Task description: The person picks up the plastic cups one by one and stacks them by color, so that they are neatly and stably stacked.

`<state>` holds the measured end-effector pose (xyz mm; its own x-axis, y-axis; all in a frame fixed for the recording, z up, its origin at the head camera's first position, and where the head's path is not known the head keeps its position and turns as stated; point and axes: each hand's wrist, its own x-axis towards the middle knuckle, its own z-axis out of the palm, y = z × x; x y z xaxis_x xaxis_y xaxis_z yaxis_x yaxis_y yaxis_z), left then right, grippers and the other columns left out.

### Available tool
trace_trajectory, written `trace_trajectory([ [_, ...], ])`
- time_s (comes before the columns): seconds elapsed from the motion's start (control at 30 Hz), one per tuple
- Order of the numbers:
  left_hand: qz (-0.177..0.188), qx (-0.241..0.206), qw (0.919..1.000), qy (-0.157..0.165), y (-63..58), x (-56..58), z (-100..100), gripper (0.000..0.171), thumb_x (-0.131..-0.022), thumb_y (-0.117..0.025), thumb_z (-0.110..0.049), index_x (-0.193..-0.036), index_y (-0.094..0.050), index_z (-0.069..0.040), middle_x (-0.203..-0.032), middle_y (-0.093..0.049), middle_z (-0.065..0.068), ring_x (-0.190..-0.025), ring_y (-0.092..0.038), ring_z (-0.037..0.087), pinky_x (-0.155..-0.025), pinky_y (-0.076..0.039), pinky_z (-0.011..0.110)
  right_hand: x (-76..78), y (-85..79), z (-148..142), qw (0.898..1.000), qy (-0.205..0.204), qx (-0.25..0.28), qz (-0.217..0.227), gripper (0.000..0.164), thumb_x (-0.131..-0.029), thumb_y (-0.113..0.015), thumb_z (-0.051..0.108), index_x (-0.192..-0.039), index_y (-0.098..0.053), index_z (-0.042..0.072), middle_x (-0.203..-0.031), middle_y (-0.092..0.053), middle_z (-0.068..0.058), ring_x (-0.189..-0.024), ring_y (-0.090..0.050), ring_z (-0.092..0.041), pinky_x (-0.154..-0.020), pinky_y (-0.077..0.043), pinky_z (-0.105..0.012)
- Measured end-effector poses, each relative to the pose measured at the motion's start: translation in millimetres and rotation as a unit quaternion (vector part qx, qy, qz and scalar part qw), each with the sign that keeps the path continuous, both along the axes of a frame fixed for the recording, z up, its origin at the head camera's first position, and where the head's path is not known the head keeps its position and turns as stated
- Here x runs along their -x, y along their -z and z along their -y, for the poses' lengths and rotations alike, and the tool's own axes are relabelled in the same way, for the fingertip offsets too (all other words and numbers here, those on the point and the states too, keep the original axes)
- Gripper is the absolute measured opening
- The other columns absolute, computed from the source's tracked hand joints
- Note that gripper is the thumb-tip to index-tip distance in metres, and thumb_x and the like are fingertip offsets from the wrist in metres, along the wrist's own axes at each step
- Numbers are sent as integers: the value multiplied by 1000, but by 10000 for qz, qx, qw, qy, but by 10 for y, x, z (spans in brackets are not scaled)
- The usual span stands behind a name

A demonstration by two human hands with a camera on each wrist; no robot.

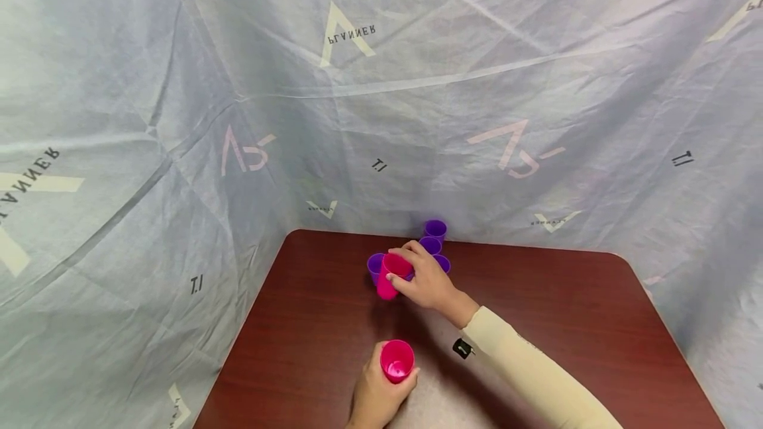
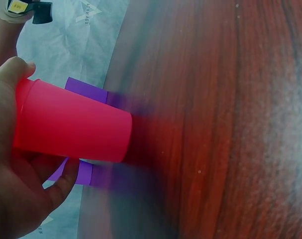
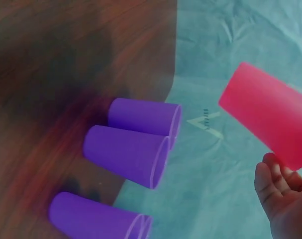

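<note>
In the head view my left hand [image 1: 381, 382] grips a pink cup [image 1: 397, 363] by its side, its open mouth facing up. The left wrist view shows that pink cup [image 2: 78, 122] close over the table, with thumb and fingers round its upper part. Farther forward, my right hand [image 1: 426, 280] holds a second pink cup [image 1: 389, 280] near the rim, tilted and raised. It overlaps the purple cups behind it in the head view. Several purple cups [image 1: 376, 268] stand mouth up; the right wrist view shows some of these purple cups [image 3: 123, 157] on the table.
The reddish-brown wooden table [image 1: 536, 323] has rounded far corners. Grey printed sheeting [image 1: 381, 118] hangs behind it and along both sides. A small black device [image 1: 462, 348] shows beside the cream right sleeve [image 1: 524, 363]. One purple cup [image 1: 436, 229] stands near the table's far edge.
</note>
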<state>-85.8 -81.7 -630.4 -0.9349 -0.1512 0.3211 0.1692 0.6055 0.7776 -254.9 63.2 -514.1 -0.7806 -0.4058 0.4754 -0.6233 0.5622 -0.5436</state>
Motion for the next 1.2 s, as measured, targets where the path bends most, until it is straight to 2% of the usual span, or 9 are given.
trace_trajectory([
  [0.17,-121,70,9999,-21,11,7,4,58,-71,-97,-35,-117,-65,-22,-96,-77,-10,-87,-76,10,-73,-60,28,-33,56,-30,9999,-80,64,-115,37,-92,-75,36,-119,-73,11,-106,-64,1,-94,-61,-12,-76,-54,-27],
  [0.33,-95,43,9999,15,26,8,16,58,-71,-97,-38,-117,-64,-23,-96,-77,-11,-86,-76,10,-72,-60,27,-98,74,-42,9992,-318,51,-219,29,-95,-70,36,-112,-71,12,-102,-65,2,-90,-61,-11,-76,-54,-28],
  [0.5,-24,45,10000,42,36,12,22,57,-74,-95,-45,-115,-64,-22,-93,-76,-11,-84,-75,9,-70,-58,27,-217,68,-31,9981,-553,142,-215,23,-96,-68,31,-106,-69,10,-98,-66,0,-85,-62,-10,-75,-55,-27],
  [0.63,31,-8,10000,89,45,11,27,58,-75,-94,-46,-117,-63,-20,-90,-75,-11,-81,-73,7,-67,-57,27,-321,87,-14,9955,-792,332,-406,20,-94,-68,28,-103,-69,10,-92,-64,1,-81,-58,-7,-72,-52,-24],
  [0.83,233,-73,9996,131,33,3,32,59,-76,-93,-47,-117,-63,-18,-88,-71,-12,-77,-67,3,-66,-54,29,-461,136,13,9911,-1083,407,-664,21,-93,-69,32,-103,-67,13,-89,-59,4,-79,-52,-3,-70,-48,-17],
  [1.0,234,49,9997,88,19,-1,34,59,-75,-93,-47,-116,-63,-17,-91,-73,-8,-80,-70,7,-69,-56,32,-564,158,36,9883,-1204,396,-850,29,-89,-70,35,-105,-65,12,-89,-57,4,-77,-50,-3,-69,-44,-14],
  [1.2,162,121,9996,206,15,5,54,62,-77,-92,-46,-123,-63,-17,-99,-76,-6,-87,-73,10,-75,-58,33,-628,198,41,9837,-1427,444,-996,36,-83,-71,40,-106,-63,13,-90,-56,5,-77,-50,-2,-69,-41,-10],
])
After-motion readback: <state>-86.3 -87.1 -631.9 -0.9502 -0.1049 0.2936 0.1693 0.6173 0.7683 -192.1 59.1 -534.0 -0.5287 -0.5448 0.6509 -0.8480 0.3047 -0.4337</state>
